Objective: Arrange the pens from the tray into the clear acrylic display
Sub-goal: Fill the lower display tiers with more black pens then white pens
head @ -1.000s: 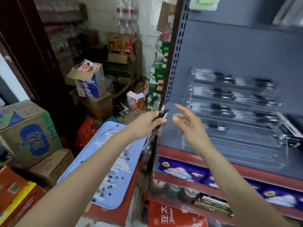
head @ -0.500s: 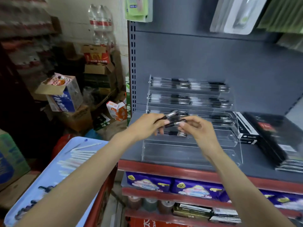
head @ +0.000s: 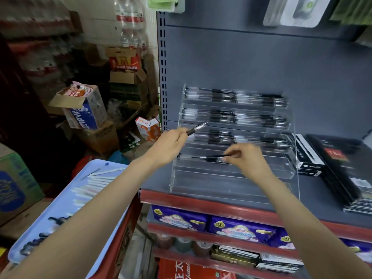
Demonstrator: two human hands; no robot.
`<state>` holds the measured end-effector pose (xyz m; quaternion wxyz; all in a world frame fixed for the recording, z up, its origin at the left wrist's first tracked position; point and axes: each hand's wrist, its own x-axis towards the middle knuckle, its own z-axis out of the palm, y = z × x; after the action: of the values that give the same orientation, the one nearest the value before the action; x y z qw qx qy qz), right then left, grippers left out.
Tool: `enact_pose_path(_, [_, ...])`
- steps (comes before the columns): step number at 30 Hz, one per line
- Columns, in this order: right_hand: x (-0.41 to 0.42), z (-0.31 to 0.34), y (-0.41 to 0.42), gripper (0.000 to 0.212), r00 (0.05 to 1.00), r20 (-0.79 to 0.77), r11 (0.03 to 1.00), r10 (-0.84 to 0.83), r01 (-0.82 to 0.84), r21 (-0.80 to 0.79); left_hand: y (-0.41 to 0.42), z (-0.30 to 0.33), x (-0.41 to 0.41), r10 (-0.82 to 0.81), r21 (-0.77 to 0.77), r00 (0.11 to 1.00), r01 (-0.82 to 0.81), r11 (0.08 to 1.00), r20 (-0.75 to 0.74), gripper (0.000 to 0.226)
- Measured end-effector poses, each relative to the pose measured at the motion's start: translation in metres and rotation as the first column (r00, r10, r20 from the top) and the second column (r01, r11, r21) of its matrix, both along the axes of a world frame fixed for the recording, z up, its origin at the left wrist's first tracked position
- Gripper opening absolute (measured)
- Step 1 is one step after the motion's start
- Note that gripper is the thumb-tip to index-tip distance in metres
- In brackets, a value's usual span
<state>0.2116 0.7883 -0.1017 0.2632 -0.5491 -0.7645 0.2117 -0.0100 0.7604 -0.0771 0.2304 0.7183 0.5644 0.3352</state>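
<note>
pens (head: 213,158) now split: right hand (head: 246,158) lowered one into display (head: 231,174).

Both forearms are reaching forward; the left hand (head: 171,144) is curling its fingers closed, the right hand (head: 246,158) is pinching with thumb and fingertips.

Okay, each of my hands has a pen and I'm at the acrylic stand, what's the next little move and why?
Probably let go with the right hand: the pen it pinches already lies level along the fourth tier of the clear acrylic display. Then that hand is free to take the other pen, which the left hand holds tilted up in front of the third tier.
</note>
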Motion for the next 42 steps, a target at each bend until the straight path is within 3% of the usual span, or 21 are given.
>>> enact_pose_path(3, [-0.002, -0.001, 0.007, 0.009, 0.979, 0.204, 0.999, 0.006, -0.015, 0.045, -0.004, -0.003, -0.003, -0.03, 0.024, 0.999, 0.03, 0.999, -0.023, 0.016])
enact_pose_path(9, [-0.008, 0.004, 0.014, 0.014, 0.947, 0.314, 0.997, 0.069, -0.074, 0.005, -0.01, -0.007, -0.009, -0.003, 0.026, 0.998, 0.001, 1.0, 0.068, 0.004])
enact_pose_path(22, [-0.009, 0.015, 0.016, 0.015, 0.931, 0.342, 0.988, 0.131, -0.094, -0.123, -0.014, -0.01, -0.007, 0.009, -0.014, 0.998, -0.008, 1.0, 0.06, 0.005])
enact_pose_path(29, [0.0, 0.016, 0.007, 0.003, 0.986, 0.143, 0.992, 0.081, -0.067, -0.104, -0.019, -0.008, -0.003, -0.023, 0.003, 0.999, 0.022, 1.0, 0.024, 0.006])
enact_pose_path(31, [0.002, 0.018, -0.002, 0.005, 0.997, -0.063, 0.997, 0.041, -0.046, -0.07, -0.019, -0.009, -0.001, -0.024, 0.021, 1.0, 0.024, 1.0, -0.009, 0.008])
enact_pose_path(34, [-0.003, 0.023, -0.019, 0.012, 0.924, -0.37, 0.982, 0.099, -0.15, -0.112, -0.019, -0.009, 0.007, -0.036, 0.022, 0.999, 0.037, 0.999, -0.035, 0.01])
enact_pose_path(36, [-0.007, 0.02, -0.023, 0.012, 0.912, -0.378, 0.974, 0.157, -0.206, -0.091, -0.019, -0.008, 0.014, -0.057, 0.019, 0.998, 0.058, 0.998, -0.035, 0.011])
enact_pose_path(39, [-0.002, 0.015, -0.02, 0.012, 0.917, -0.382, 0.989, 0.118, -0.142, -0.033, -0.018, -0.012, 0.017, -0.021, 0.058, 0.999, 0.024, 0.998, -0.05, 0.018])
enact_pose_path(42, [0.014, 0.012, -0.015, 0.014, 0.914, -0.405, 0.999, 0.019, -0.036, -0.035, -0.016, -0.019, 0.006, 0.265, 0.21, 0.962, -0.247, 0.946, -0.065, 0.038])
